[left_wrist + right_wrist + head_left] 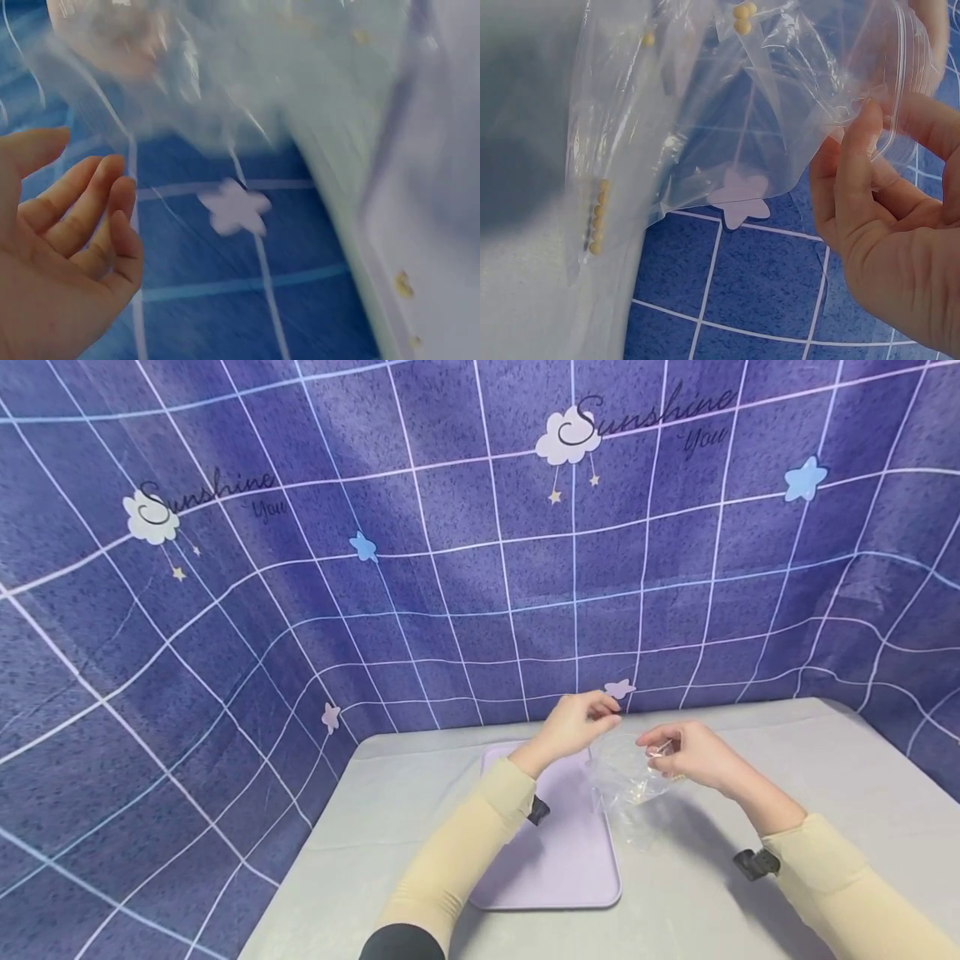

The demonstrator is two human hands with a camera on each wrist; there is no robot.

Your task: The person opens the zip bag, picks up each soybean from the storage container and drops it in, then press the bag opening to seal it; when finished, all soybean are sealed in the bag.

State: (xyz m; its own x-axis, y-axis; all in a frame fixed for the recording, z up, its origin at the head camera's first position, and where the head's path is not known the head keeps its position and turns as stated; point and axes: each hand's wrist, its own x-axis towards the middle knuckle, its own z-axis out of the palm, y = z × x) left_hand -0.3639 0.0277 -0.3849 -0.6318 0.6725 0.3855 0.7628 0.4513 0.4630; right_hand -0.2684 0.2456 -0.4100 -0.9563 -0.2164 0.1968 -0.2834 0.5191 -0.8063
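A clear zip-lock bag [633, 781] hangs from my right hand [697, 756], whose fingers and thumb pinch it near its zip edge. Small round yellow pieces [598, 217] sit inside the bag, some in a row along a fold and a few higher up. My left hand [576, 723] is raised just left of the bag, above the tray's far end. In the left wrist view its fingers [79, 217] are loosely bent, with nothing between them and the thumb. The lavender tray [573, 868] lies flat below, left of the bag.
A pale grey cloth covers the table [412, 793]. Behind it and to both sides hangs a blue grid-patterned curtain [465, 568] with clouds and stars. Some yellow bits [403, 283] show over a pale surface in the left wrist view.
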